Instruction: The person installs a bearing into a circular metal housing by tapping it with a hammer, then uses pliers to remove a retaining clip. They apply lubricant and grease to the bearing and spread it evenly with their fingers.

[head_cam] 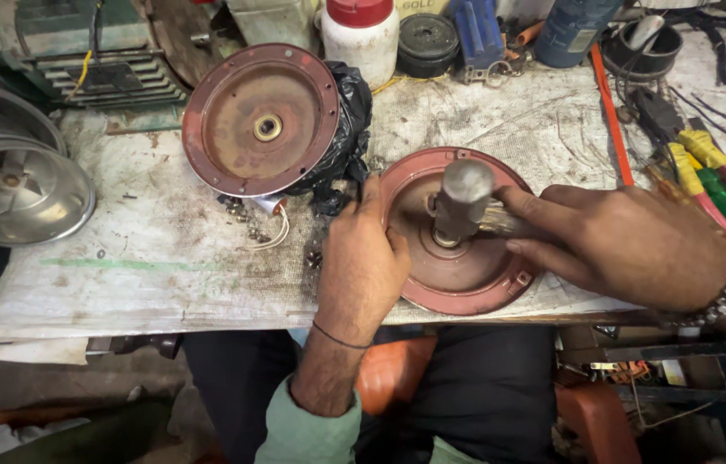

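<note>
Bench inventory, all places given from the red end cover (457,283) lying dished side up at the front edge of the workbench (165,258).

1. Far left of the cover, at the bench's end: a stack of grey metal housings (15,185) with a bladed part in the middle; partly cut off by the frame.
2. Left and behind the cover: a second red cover (260,120) with a brass bush at its centre, leaning tilted on a black plastic bag (346,129). Loose small screws and a white lead lie between the two covers.
3. Left hand (363,258): resting on the cover's left rim, fingers curled over the edge, steadying it.
4. Centre of the cover: a grey steel shaft (460,202) standing upright in the hub.
5. Right hand (621,245): reaching in from the right, fingers closed on something thin and pale against the shaft's side; what it is cannot be made out.
6. Right of the cover: pliers and screwdrivers with yellow, red and green handles (715,180).
7. Behind the cover: a white jar with red lid (361,34).

Step in hand, as judged: working at the shaft and hub while the cover is held still. The next move would call for a firm left hold and a straight, centred action on the shaft.

Hidden: the hub seat under the shaft, the right fingertips, and the bench's right end.
</note>
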